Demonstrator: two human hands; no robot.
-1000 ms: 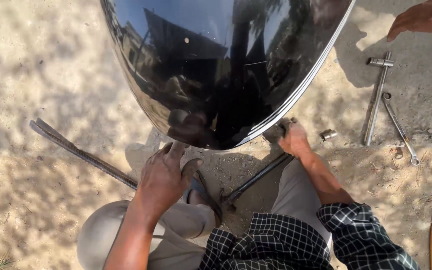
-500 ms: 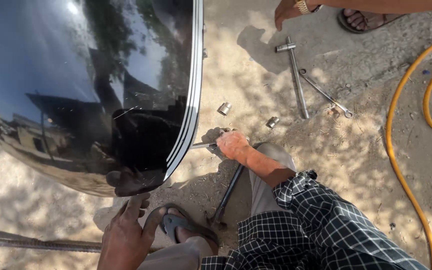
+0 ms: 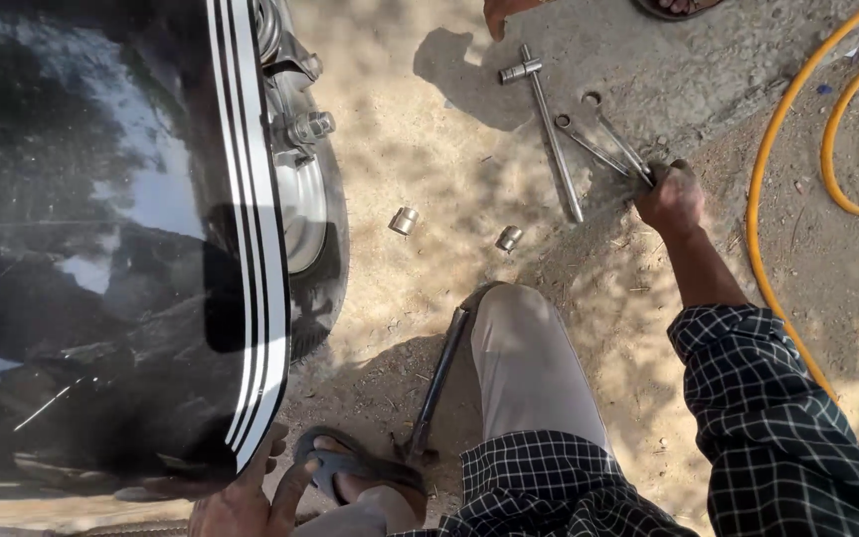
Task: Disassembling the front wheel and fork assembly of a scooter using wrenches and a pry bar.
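Two spanners (image 3: 603,139) — right hand (image 3: 670,199) gripping ends, seemingly.

The right hand (image 3: 670,199) has left the dark rod (image 3: 436,383) by the knee and now grips the spanners (image 3: 608,139) on the sandy ground; the left hand (image 3: 241,502) has dropped beneath the black tank (image 3: 82,249).

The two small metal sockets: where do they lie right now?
In the head view, the two small metal sockets lie apart on the sandy ground, between the vehicle's wheel on the left and the long T-handle wrench.
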